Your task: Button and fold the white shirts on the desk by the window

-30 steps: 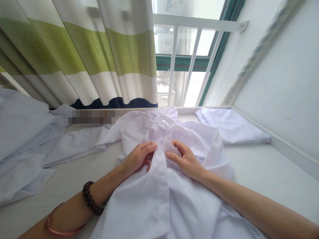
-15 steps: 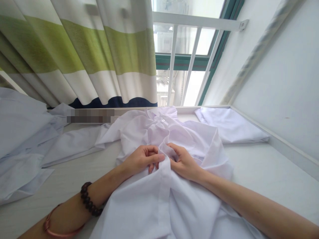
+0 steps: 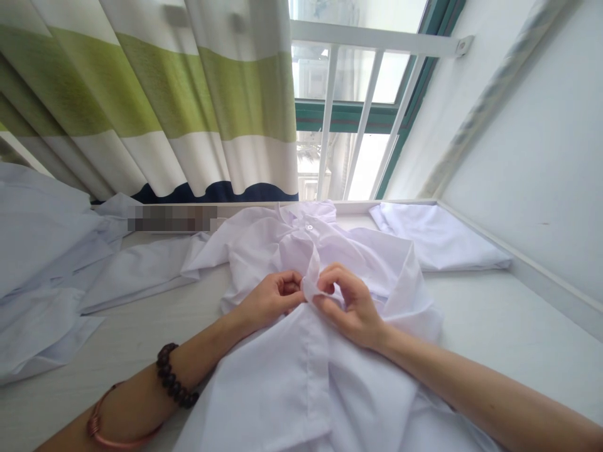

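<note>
A white shirt (image 3: pixel 282 376) lies spread on the pale surface, its collar toward the window and one button (image 3: pixel 309 227) visible near the collar. My left hand (image 3: pixel 277 296) pinches the left side of the front placket at mid-shirt, fingertips curled into the cloth. From the right, my right hand (image 3: pixel 348 301) grips the folded placket edge between thumb and bent fingers. The two hands are close together, with the raised placket between them. Any button under the fingers is hidden.
A folded white garment (image 3: pixel 438 238) lies at the back right. More white clothes (image 3: pixel 42 232) are heaped on the left. Behind stand a green and cream curtain (image 3: pixel 160 94), a white window railing (image 3: pixel 377 39) and, at right, a white wall (image 3: pixel 527 157).
My right hand has risen slightly, its thumb now in front of the placket. My left thumb has shifted left, off the front of the placket, and the placket edge is folded over.
</note>
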{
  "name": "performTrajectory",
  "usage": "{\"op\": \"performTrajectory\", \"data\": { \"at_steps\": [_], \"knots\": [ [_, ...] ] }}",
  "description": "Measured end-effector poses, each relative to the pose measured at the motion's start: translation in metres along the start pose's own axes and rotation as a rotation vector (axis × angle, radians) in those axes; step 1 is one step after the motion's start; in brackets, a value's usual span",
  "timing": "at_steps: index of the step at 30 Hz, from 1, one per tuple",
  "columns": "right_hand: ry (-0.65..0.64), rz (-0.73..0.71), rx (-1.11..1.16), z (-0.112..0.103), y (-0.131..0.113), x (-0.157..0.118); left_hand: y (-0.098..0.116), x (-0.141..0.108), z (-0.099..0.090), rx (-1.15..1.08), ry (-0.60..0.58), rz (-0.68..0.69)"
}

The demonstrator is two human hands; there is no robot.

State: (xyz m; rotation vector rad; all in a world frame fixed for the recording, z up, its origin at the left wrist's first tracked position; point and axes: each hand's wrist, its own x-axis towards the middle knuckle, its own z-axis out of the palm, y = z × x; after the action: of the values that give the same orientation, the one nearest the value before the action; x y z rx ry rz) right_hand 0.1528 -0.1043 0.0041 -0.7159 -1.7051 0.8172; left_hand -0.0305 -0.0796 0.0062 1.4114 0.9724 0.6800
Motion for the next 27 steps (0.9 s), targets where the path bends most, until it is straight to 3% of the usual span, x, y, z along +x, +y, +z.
{"op": "performTrajectory", "data": {
  "at_steps": [3,6,8,10,13,18,24,27],
  "knots": [
    [-0.225,-0.120,-0.091,0.005,-0.004,-0.006,0.003,-0.001,-0.001,0.022,-0.114,0.037],
    [-0.235,0.015,-0.048,0.007,-0.001,-0.006,0.007,-0.003,-0.007,0.032,-0.241,0.014],
    [-0.090,0.243,0.079,0.004,0.004,-0.001,0.009,-0.006,-0.012,-0.028,-0.307,-0.047],
    [0.135,0.465,0.231,0.000,0.011,0.005,0.008,-0.009,-0.018,-0.139,-0.341,-0.097],
    [0.352,0.634,0.388,-0.006,0.017,0.012,0.006,-0.012,-0.023,-0.271,-0.371,-0.122],
    [0.303,0.545,0.384,-0.006,0.015,0.008,0.005,-0.011,-0.025,-0.286,-0.440,-0.117],
    [0.243,0.457,0.321,-0.004,0.011,0.006,0.007,-0.006,-0.020,-0.111,-0.460,-0.100],
    [0.099,0.321,0.276,-0.003,0.006,0.003,0.006,-0.005,-0.019,-0.072,-0.410,-0.100]
  ]
}}
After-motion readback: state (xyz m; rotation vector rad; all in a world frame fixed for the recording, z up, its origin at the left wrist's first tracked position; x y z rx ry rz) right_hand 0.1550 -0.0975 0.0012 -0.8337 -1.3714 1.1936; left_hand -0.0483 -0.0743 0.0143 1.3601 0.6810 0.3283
